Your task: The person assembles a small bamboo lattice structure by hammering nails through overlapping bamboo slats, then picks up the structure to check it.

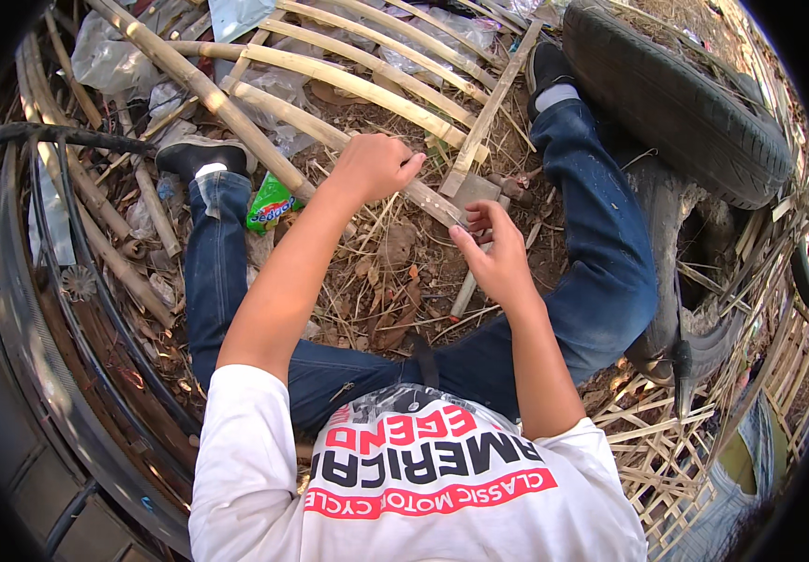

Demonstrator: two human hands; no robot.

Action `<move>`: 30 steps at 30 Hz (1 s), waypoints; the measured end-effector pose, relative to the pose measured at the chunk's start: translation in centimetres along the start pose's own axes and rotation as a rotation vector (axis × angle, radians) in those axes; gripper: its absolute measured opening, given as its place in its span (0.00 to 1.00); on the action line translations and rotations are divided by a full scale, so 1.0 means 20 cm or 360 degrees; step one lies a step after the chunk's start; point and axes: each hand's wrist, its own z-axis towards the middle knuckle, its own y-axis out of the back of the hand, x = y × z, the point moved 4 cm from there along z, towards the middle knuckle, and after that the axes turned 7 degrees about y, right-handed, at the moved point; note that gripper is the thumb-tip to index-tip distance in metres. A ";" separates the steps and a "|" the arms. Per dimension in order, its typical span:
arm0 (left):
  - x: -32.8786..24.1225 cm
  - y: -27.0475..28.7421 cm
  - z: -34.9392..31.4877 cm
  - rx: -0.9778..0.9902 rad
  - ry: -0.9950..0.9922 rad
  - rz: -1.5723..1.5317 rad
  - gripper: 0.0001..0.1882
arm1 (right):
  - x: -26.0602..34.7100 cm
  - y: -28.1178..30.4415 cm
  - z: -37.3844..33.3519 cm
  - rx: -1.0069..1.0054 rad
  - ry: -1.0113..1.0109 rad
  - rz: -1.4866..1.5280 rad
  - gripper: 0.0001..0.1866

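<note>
A bamboo slat (437,203) slants across in front of me, from the frame of slats toward my right hand. My left hand (374,169) is closed around it, the thumb sticking out to the right; the fingertips are hidden. At the slat's near end is my right hand (500,258), its fingers curved and apart, the thumb at or touching that end. Beyond, several curved bamboo strips (367,86) lie side by side across a straight crosspiece (493,108). A thicker bamboo pole (200,86) runs past my left forearm.
A black tyre (681,103) stands at the right beside a wooden stump (657,211). Woven bamboo lattice (676,459) lies lower right. A black metal frame (25,272) curves along the left. A green packet (269,201) and clear plastic litter the ground between my legs and beyond.
</note>
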 end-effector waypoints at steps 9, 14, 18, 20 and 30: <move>0.04 0.01 -0.08 -0.0070 -0.0078 -0.0101 0.21 | 0.14 0.00 0.06 0.0269 0.0319 -0.0165 0.08; 0.04 0.04 -0.11 -0.0081 -0.0063 -0.0129 0.22 | 0.08 0.02 0.12 0.0488 0.0082 -0.0002 0.06; 0.02 0.08 -0.14 -0.0053 -0.0070 -0.0150 0.22 | 0.09 0.03 0.21 0.0678 -0.0145 0.0190 0.07; 0.03 0.07 -0.12 -0.0071 -0.0076 -0.0150 0.22 | 0.10 0.02 0.27 0.0828 -0.0211 0.0509 0.12; 0.01 0.06 -0.12 -0.0065 -0.0020 -0.0084 0.23 | 0.29 -0.13 0.33 0.0675 0.0163 -0.0256 0.19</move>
